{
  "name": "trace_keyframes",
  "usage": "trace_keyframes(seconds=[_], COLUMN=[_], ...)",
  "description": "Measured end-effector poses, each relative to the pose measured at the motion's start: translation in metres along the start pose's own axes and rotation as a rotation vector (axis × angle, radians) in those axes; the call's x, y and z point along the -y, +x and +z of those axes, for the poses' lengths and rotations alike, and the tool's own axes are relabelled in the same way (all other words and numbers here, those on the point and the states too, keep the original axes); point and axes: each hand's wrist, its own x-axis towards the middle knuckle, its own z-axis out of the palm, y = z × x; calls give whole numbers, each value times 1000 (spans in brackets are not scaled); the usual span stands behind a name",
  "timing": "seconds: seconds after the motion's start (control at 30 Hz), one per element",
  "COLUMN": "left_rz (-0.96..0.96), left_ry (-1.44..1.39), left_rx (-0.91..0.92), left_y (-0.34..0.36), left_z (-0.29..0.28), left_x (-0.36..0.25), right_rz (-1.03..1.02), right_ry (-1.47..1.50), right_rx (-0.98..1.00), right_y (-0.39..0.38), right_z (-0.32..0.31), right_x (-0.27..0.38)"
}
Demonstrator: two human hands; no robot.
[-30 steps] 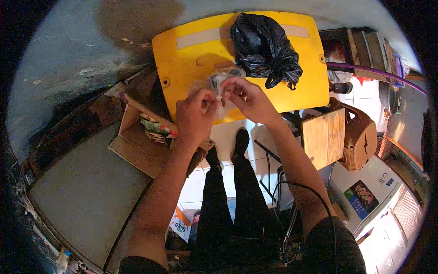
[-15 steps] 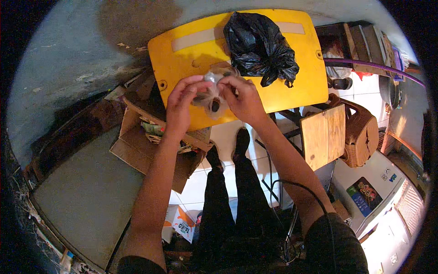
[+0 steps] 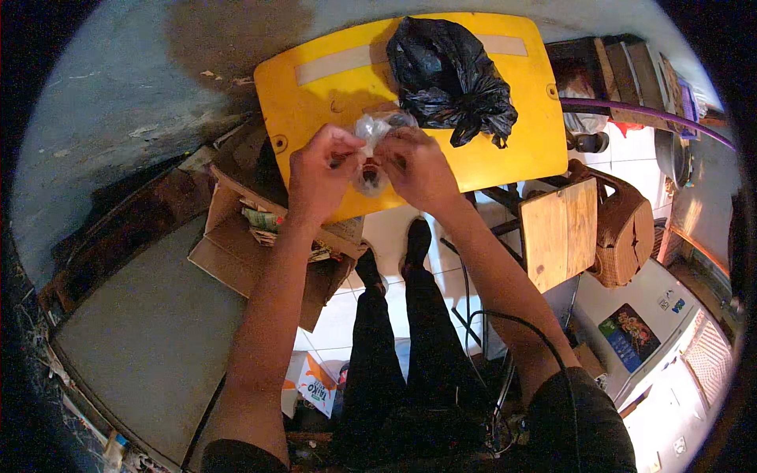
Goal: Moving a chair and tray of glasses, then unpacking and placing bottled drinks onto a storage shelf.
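Over the near edge of a yellow table point(image 3: 315, 110), a small clear plastic bag point(image 3: 369, 126) is pinched between my two hands. Something small and dark, too indistinct to name, shows in the lower part of the bag. My left hand point(image 3: 322, 167) closes thumb and fingers on the bag's left side. My right hand point(image 3: 422, 169) is closed on its right side, with the fingertips partly hidden. Just beyond my right hand, a knotted black plastic bag point(image 3: 449, 75) lies on the table top.
At left below the table stands an open cardboard box point(image 3: 229, 256) with papers inside. To the right are a wooden board point(image 3: 558, 235), a brown woven chair point(image 3: 627, 236) and a white appliance point(image 3: 654, 331). A dark cable point(image 3: 544, 335) crosses by my right forearm.
My hands have drawn in around the clear bag, with the fingers curled tighter on it. The bag's top is more bunched. The black bag stays in place.
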Motion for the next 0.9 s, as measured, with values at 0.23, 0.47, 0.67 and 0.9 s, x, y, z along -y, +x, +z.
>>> trace_keyframes(seconds=[0.23, 0.47, 0.67, 0.9], left_rz=[70, 304, -3, 62], left_ry=[-40, 415, 327, 629], left_rx=[-48, -259, -232, -86], left_y=[-7, -23, -23, -22], left_z=[-1, 15, 20, 19], left_x=[-6, -15, -25, -16], right_rz=[135, 348, 273, 234], right_ry=[119, 455, 346, 301], right_rx=[93, 41, -48, -67], right_y=[-4, -16, -23, -24], right_z=[1, 8, 6, 7], right_x=[0, 1, 5, 9])
